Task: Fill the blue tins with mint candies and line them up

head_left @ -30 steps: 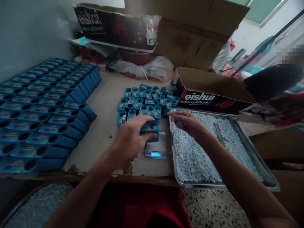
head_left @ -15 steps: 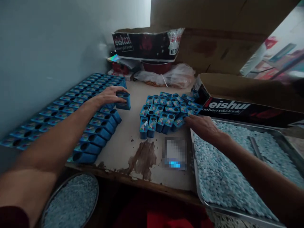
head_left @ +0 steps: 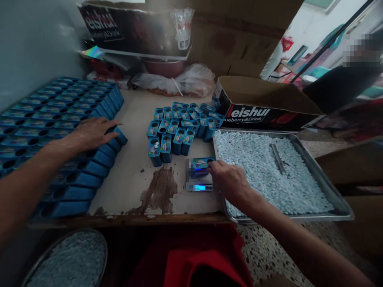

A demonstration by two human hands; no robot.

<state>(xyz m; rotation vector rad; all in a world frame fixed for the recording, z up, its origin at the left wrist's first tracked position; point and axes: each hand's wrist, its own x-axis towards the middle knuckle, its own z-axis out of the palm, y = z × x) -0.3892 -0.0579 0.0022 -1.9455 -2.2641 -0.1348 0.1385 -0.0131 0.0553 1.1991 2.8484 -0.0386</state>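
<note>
My left hand (head_left: 94, 133) rests at the right edge of rows of blue containers (head_left: 64, 131), its thumb and fingers around a blue container (head_left: 120, 136) at the end of one row. My right hand (head_left: 226, 175) pinches the right end of another blue container (head_left: 201, 162), over a small scale (head_left: 199, 183) with a lit blue display. Whether that container touches the scale I cannot tell. Several loose blue containers (head_left: 173, 126) stand in a cluster on the table (head_left: 128, 175). One at the front left has white pieces on its top.
A metal tray (head_left: 329, 217) of pale blue pellets holds a flat metal tool (head_left: 277, 158). Behind it lies an open black carton (head_left: 251, 115). A round bowl of pellets (head_left: 70, 259) is below the table edge. A dark-clothed person (head_left: 338, 85) is at the far right.
My left hand has brought its container to the end of a row. My right hand has moved from the cluster to the scale with a container. The view has shifted to the right.
</note>
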